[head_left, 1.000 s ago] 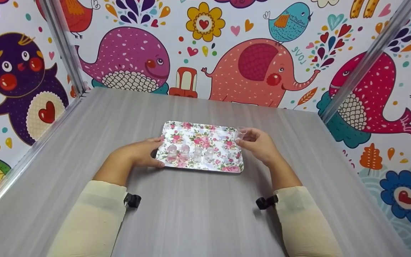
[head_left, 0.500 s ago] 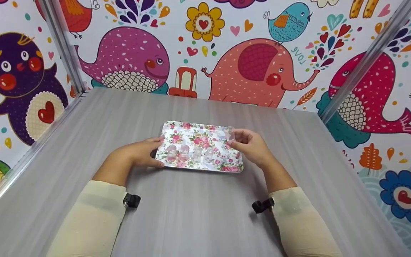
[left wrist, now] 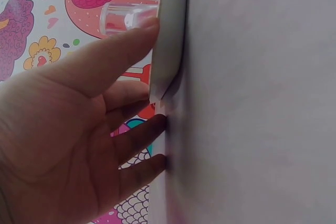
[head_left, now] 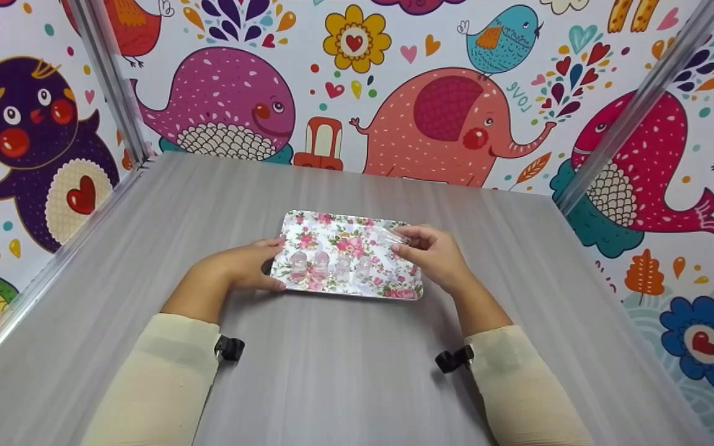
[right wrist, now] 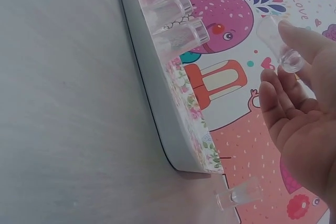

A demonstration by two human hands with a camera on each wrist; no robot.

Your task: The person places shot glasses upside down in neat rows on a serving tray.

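Observation:
A floral tray (head_left: 351, 226) lies on the table, with several small clear glasses (head_left: 321, 265) in a row along its near side. My left hand (head_left: 246, 265) holds the tray's left end. In the left wrist view its thumb (left wrist: 113, 56) presses the rim, and other fingertips touch the table. Over the tray's right part my right hand (head_left: 434, 254) pinches a small clear shot glass (right wrist: 278, 43), tilted, between thumb and fingers. One more clear glass (right wrist: 239, 193) appears beyond the tray's right end in the right wrist view; the head view does not show it.
The grey wood-grain table (head_left: 332, 371) runs back to a wall with cartoon animals (head_left: 444, 124). Metal posts (head_left: 636, 111) stand at the back corners. Each sleeve carries a black wrist camera (head_left: 456, 358).
My right hand has moved a little left, bringing the pinched shot glass from the tray's right edge to over the tray. The glass has tipped from upright to tilted. My left hand stays put.

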